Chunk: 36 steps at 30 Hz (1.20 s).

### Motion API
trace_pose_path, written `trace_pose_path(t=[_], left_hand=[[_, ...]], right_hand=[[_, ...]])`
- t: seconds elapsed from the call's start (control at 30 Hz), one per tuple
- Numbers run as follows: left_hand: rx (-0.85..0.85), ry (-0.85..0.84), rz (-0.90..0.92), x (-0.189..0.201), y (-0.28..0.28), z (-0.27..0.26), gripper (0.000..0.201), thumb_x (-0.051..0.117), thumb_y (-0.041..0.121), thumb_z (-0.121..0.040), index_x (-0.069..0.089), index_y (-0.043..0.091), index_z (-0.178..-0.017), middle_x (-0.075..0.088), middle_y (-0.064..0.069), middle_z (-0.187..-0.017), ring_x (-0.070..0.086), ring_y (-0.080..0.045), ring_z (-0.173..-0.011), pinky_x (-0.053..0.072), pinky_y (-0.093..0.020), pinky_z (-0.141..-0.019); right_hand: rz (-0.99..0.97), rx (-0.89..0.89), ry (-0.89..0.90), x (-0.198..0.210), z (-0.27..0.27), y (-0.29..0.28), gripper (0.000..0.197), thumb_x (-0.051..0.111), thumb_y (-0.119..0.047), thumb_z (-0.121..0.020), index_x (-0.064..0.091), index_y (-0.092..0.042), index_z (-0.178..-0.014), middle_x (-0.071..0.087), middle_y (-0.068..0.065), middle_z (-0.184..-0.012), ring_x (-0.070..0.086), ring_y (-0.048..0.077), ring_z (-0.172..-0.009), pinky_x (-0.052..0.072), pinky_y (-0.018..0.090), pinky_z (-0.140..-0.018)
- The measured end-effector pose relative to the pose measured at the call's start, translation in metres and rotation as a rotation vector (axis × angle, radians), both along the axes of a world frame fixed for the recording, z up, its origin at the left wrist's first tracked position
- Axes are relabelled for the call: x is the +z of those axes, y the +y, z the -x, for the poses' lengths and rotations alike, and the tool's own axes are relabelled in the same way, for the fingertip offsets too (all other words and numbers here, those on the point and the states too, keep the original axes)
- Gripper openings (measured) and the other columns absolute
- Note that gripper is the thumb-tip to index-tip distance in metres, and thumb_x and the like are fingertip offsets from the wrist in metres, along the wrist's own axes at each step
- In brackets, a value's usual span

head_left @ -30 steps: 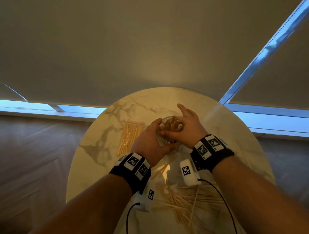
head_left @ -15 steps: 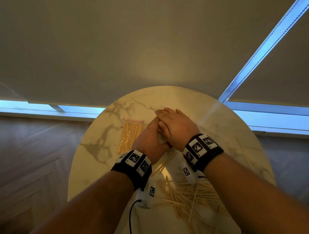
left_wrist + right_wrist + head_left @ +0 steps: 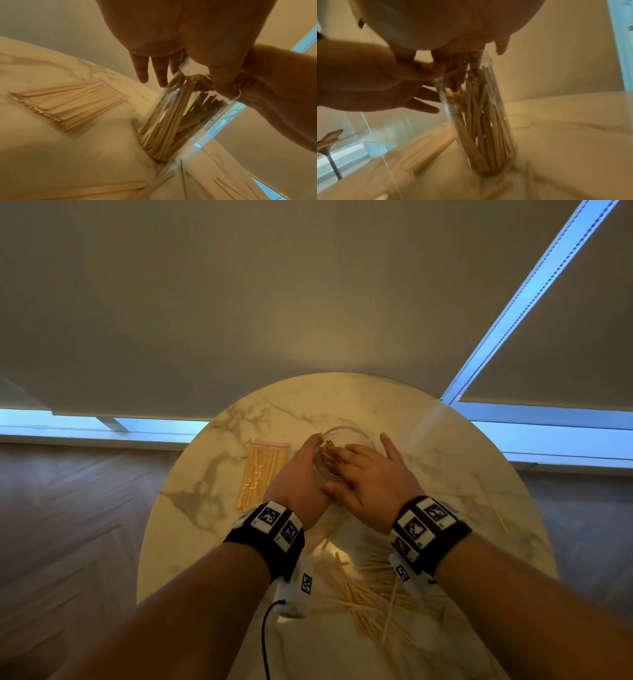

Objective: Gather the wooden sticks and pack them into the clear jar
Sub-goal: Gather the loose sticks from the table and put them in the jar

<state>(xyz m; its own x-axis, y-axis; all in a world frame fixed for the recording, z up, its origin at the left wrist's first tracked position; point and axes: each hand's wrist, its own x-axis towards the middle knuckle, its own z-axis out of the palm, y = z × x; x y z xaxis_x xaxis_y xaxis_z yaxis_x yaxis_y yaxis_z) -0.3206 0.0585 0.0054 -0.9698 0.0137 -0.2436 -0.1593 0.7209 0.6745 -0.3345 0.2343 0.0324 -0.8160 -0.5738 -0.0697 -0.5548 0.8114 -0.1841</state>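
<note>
Wooden sticks [image 3: 164, 116] inside jar [image 3: 197, 121], wrist-view only.

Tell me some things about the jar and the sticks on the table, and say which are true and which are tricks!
1. The clear jar stands on the table with wooden sticks inside it. True.
2. The jar has a lid on. False: its mouth is open, and the right hand has its fingers at the opening.
3. All the sticks are packed away. False: a pile of loose sticks still lies on the table near the person.
4. A plastic bag of sticks lies flat to the left of the jar. True.
5. The left hand is far away from the jar. False: it is right against the jar's side.
</note>
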Motion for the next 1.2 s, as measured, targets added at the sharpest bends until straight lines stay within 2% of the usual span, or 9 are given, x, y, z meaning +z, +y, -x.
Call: trace_pose_path(t=[0.13, 0.23, 0.3, 0.37, 0.5, 0.7, 0.83, 1.0, 1.2], left_hand=[[-0.157, -0.024, 0.105, -0.002, 0.006, 0.004, 0.067, 0.051, 0.028, -0.099, 0.021, 0.02, -0.159, 0.05, -0.001, -0.151, 0.05, -0.019, -0.137, 0.04, -0.021, -0.112], [-0.095, -0.039, -0.026, 0.005, 0.005, 0.002, 0.079, 0.067, 0.016, -0.096, 0.021, 0.019, -0.16, 0.054, 0.006, -0.139, 0.058, -0.012, -0.117, 0.042, -0.001, -0.077], [-0.011, -0.037, -0.086, 0.006, 0.003, 0.0, 0.093, 0.077, 0.03, -0.087, 0.021, 0.028, -0.161, 0.055, 0.002, -0.149, 0.061, -0.018, -0.124, 0.046, -0.015, -0.086], [0.039, -0.04, -0.101, 0.006, 0.003, -0.002, 0.099, 0.08, 0.045, -0.081, 0.023, 0.03, -0.161, 0.056, 0.001, -0.15, 0.058, -0.02, -0.13, 0.046, -0.028, -0.093], [0.108, -0.065, -0.044, -0.004, -0.002, -0.015, 0.118, 0.084, 0.056, -0.072, 0.017, 0.022, -0.162, 0.047, 0.001, -0.157, 0.054, -0.021, -0.135, 0.05, -0.04, -0.103], [-0.2, -0.228, 0.335, -0.043, -0.001, -0.084, 0.096, 0.077, 0.05, -0.078, 0.027, 0.033, -0.158, 0.034, -0.001, -0.159, 0.037, -0.027, -0.142, 0.039, -0.043, -0.116], [-0.447, -0.216, 0.397, -0.055, 0.027, -0.124, 0.084, 0.069, 0.052, -0.082, 0.029, 0.039, -0.154, 0.025, 0.003, -0.159, 0.03, -0.026, -0.142, 0.044, -0.043, -0.111], [-0.479, -0.237, 0.483, -0.064, 0.052, -0.144, 0.067, 0.062, 0.044, -0.086, 0.037, 0.038, -0.148, 0.026, 0.0, -0.156, 0.03, -0.027, -0.139, 0.048, -0.04, -0.106], [-0.434, -0.198, 0.464, -0.063, 0.057, -0.161, 0.031, 0.055, 0.031, -0.095, 0.058, 0.033, -0.126, 0.046, 0.003, -0.135, 0.044, -0.022, -0.12, 0.049, -0.035, -0.092]], right_hand=[[-0.088, -0.009, -0.113, 0.01, 0.011, -0.014, 0.084, -0.003, -0.074, -0.091, 0.038, -0.036, -0.154, 0.034, -0.013, -0.164, 0.03, 0.017, -0.152, -0.003, 0.063, -0.123], [-0.146, -0.024, -0.229, 0.017, 0.012, -0.02, 0.078, 0.0, -0.073, -0.095, 0.036, -0.038, -0.155, 0.03, -0.013, -0.166, 0.026, 0.019, -0.154, -0.008, 0.064, -0.121], [-0.027, -0.062, -0.223, 0.022, 0.008, -0.014, 0.07, 0.01, -0.069, -0.1, 0.045, -0.037, -0.151, 0.038, -0.013, -0.162, 0.028, 0.016, -0.153, -0.006, 0.063, -0.122], [0.25, -0.144, -0.117, 0.023, -0.002, 0.004, 0.052, 0.033, -0.058, -0.103, 0.061, -0.032, -0.138, 0.056, -0.01, -0.149, 0.043, 0.015, -0.142, 0.015, 0.056, -0.123], [0.619, -0.55, 0.061, -0.007, -0.015, 0.084, 0.018, 0.067, -0.028, -0.095, 0.077, -0.019, -0.106, 0.071, 0.0, -0.111, 0.066, 0.019, -0.1, 0.051, 0.033, -0.091], [-0.024, -1.076, -0.44, -0.081, -0.001, 0.225, 0.054, 0.065, -0.041, -0.09, 0.057, -0.018, -0.139, 0.052, 0.019, -0.146, 0.055, 0.042, -0.127, 0.048, 0.046, -0.104], [-0.249, -0.958, -0.357, -0.107, -0.002, 0.248, 0.055, 0.06, -0.051, -0.084, 0.059, -0.014, -0.125, 0.054, 0.021, -0.133, 0.055, 0.043, -0.12, 0.049, 0.049, -0.101], [0.059, -0.742, -0.295, -0.118, -0.023, 0.227, 0.039, 0.065, -0.011, -0.09, 0.065, -0.017, -0.128, 0.056, 0.016, -0.133, 0.056, 0.044, -0.119, 0.048, 0.051, -0.102], [0.17, -0.416, -0.313, -0.115, -0.065, 0.171, 0.027, 0.057, -0.02, -0.098, 0.071, -0.022, -0.121, 0.064, 0.002, -0.123, 0.058, 0.027, -0.116, 0.045, 0.035, -0.099]])
